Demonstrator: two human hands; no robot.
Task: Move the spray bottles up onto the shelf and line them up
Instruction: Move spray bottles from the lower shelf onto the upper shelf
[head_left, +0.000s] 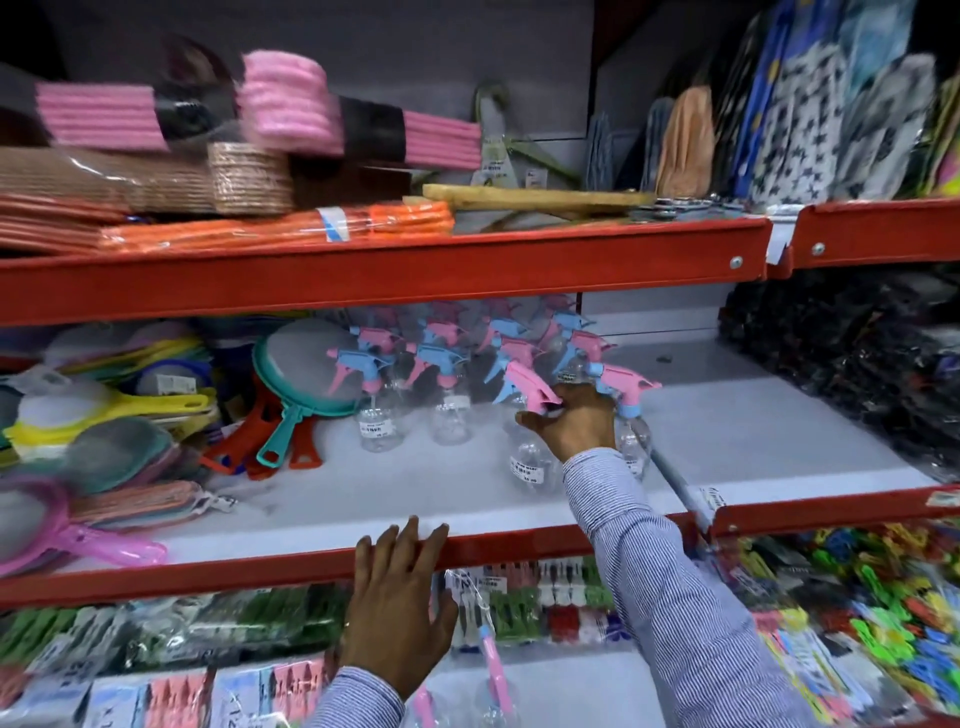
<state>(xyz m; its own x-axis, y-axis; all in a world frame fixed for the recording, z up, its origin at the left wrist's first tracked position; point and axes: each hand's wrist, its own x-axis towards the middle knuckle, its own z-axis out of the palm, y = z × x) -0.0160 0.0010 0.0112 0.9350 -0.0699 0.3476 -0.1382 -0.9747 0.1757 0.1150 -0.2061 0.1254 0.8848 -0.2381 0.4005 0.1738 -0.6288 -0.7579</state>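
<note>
Several clear spray bottles (379, 410) with pink and blue trigger heads stand in rows on the white middle shelf (467, 499). My right hand (576, 421) reaches in and grips the neck of one front spray bottle (530, 457) with a pink head. Another bottle (631, 426) stands just right of that hand. My left hand (400, 597) lies flat with fingers spread on the shelf's red front edge (208, 571), holding nothing. More bottles (493, 670) show blurred below, beside my left arm.
Plastic strainers and hand mirrors (291, 395) crowd the shelf's left side. A metal divider rod (675, 483) runs along the right of the bottles. Pink and orange packs (260, 156) fill the upper shelf. Clothes pegs (857, 597) hang below.
</note>
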